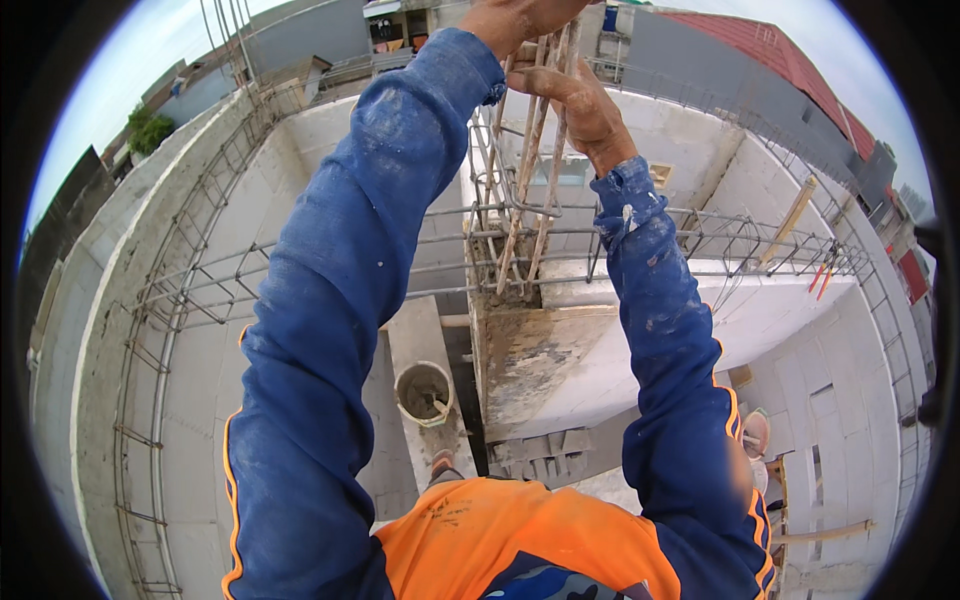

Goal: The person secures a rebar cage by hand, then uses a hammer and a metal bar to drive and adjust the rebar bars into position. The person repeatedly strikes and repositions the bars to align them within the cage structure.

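Both my arms, in blue sleeves smeared with pale dust, reach up to a bundle of upright rusty steel rebar [537,165]. At the upper edge my left hand [515,22] is by the top of the bars; its fingers are cut off or hidden. Just below it, my right hand [585,108] closes around the rebar, with fingers lying across the bars. A bent steel stirrup [545,208] surrounds the bars lower down. Their feet stand in rough concrete atop a column with a timber formwork board [535,350] beside it.
Horizontal rebar cages [215,290] run along the wall tops on both sides. Below me, a bucket [424,392] of grey mortar with a tool in it rests on a narrow plank [415,330]. Red-handled pliers [822,280] hang at the right cage. A wooden stick [790,218] leans nearby.
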Available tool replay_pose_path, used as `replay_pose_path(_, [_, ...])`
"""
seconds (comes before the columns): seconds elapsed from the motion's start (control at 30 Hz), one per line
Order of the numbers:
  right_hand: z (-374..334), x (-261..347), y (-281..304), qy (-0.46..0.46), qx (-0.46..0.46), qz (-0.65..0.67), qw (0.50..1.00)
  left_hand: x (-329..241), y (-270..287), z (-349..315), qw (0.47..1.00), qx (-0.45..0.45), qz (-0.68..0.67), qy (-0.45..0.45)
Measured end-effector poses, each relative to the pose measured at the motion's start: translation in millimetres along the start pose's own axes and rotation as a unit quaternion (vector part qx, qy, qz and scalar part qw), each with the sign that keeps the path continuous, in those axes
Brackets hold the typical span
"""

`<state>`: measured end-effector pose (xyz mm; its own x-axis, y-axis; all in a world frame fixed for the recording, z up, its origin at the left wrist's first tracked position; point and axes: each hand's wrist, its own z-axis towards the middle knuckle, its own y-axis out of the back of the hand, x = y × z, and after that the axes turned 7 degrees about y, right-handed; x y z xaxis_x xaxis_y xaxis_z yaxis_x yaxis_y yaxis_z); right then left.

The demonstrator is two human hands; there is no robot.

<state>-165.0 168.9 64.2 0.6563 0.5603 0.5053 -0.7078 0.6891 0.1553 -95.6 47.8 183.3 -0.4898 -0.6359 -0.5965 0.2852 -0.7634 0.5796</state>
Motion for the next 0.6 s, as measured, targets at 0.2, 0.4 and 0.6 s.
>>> replay_pose_path(0.2, [7,-15,19,0.058,0.063,-0.128,0.988,5,-2,-4,1.0,0.001,0.011,0.003])
replay_pose_path(0.4, [10,-24,25,0.235,0.142,-0.171,0.946,7,-3,-12,1.0,-0.008,-0.019,-0.002])
replay_pose_path(0.6, [11,-3,13,0.14,0.115,-0.273,0.945,4,-7,-17,0.998,-0.001,-0.055,-0.019])
